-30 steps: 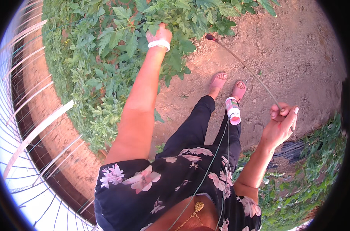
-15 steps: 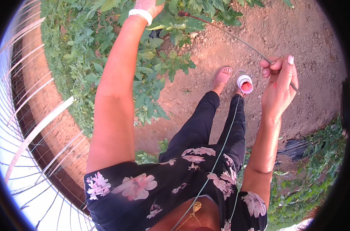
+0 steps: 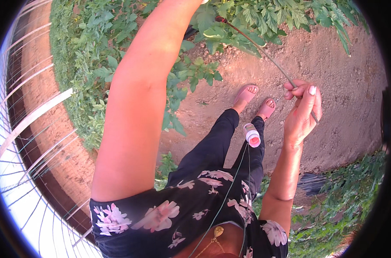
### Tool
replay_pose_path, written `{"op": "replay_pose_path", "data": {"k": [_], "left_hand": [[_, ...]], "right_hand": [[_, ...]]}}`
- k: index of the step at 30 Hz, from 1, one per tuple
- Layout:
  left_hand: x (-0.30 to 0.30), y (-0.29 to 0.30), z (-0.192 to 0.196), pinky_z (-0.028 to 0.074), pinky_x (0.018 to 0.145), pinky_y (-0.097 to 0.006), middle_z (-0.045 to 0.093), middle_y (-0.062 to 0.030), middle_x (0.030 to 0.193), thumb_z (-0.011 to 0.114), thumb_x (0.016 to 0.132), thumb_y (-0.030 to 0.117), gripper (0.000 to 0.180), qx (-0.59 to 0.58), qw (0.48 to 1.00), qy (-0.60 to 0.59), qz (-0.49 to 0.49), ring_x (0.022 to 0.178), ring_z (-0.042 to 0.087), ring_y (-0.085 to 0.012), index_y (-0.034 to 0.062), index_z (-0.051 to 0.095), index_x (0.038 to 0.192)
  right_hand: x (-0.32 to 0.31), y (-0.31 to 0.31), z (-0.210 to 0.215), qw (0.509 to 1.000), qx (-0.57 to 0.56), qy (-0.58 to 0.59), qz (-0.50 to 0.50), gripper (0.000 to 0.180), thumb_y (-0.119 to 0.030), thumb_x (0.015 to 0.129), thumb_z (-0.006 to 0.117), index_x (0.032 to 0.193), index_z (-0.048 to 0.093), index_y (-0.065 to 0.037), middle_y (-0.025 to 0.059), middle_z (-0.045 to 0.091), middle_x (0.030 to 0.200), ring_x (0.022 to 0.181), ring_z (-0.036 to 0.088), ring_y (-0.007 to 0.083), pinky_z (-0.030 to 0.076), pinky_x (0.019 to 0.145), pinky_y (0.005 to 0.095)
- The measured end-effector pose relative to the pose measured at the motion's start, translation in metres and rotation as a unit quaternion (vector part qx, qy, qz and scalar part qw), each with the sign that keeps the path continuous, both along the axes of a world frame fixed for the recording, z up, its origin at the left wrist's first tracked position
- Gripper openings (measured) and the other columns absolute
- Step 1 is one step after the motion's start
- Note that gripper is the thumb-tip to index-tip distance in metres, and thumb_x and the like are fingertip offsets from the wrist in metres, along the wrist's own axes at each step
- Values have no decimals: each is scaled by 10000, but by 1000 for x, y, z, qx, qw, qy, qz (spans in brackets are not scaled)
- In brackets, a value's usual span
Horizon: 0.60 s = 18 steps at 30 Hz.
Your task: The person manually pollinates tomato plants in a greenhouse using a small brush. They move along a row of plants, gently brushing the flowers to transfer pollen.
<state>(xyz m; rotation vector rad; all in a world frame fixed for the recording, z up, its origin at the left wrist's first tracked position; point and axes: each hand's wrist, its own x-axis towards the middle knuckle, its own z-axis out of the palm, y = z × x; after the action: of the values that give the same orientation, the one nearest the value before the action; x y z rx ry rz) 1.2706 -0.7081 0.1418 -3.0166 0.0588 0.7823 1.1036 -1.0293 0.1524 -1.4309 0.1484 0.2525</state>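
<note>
My right hand pinches a thin, slightly bent stick between thumb and fingers. The stick slants up and left, and its dark red tip lies against the leaves of a green plant. My left arm reaches up past the top edge, so that hand is out of sight. From a green cord round my neck hangs a small white and pink bottle. Its mouth faces me, uncapped, with red inside, in front of my lower leg.
Leafy plants form a row on the left and another at the lower right. Bare brown soil lies between them, under my pink sandals. Pale curved ribs and wires stand along the far left.
My left arm has reached further up and right, taking the hand out of view. My right hand has shifted slightly left and down with the stick. The bottle has swung down and left.
</note>
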Motion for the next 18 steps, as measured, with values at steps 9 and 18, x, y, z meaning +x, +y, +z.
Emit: {"op": "replay_pose_path", "data": {"k": [9,18], "left_hand": [[-10,9,10,499,905,-407,669,-198,1132,589,788,154,324,-1,998,59,30,1061,640,-331,46,700,1072],[-76,88,-70,506,826,-460,676,-206,1028,512,878,137,250,-73,986,-70,130,973,643,-385,74,669,1062]], "right_hand": [[-9,7,-1,999,-33,-17,24,405,-301,1041,407,784,530,-13,153,625,887,736,599,168,472,762,328],[-19,5,1,999,-17,1,28,392,-286,1043,407,788,521,-11,161,619,878,700,584,159,493,735,329]]}}
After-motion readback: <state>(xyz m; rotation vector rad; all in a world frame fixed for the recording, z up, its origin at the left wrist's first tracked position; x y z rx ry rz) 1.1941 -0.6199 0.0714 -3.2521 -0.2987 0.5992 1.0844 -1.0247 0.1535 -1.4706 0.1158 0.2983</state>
